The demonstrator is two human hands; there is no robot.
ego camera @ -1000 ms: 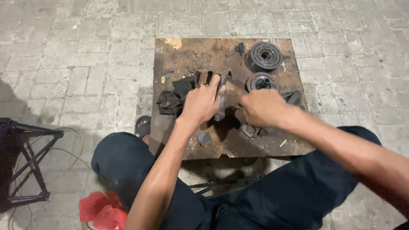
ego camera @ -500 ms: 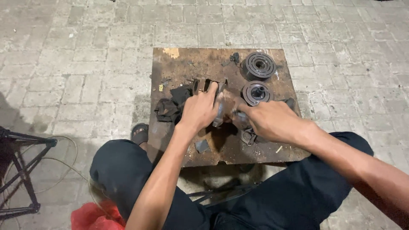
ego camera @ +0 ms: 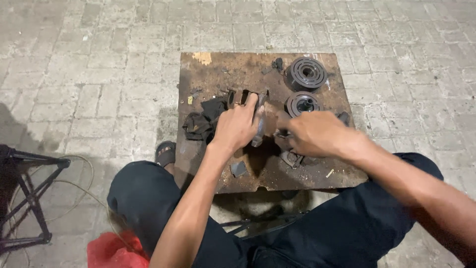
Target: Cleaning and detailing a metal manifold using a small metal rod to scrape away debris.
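The head view shows the left hand (ego camera: 238, 126) grasping a grey metal part (ego camera: 259, 130) at the middle of the rusty board (ego camera: 218, 74). The right hand (ego camera: 312, 134) closes on it beside; what it pinches, I cannot tell. Two grooved wheels (ego camera: 305, 74) lie at the board's far right corner. The step seems fitting or loosening; the next move needs a steady hold.

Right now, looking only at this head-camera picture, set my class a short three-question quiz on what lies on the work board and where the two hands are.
1. True or false: both hands are on the rusty board.
2. How many round grooved metal discs lie on the board's far right part?
3. Multiple choice: what lies just left of the left hand? A) a dark crumpled rag B) a hammer C) a glass jar

Key
1. True: the right hand is over the board too, close beside the left.
2. Two: the larger disc farther off, the smaller disc nearer.
3. A, the dark rag.
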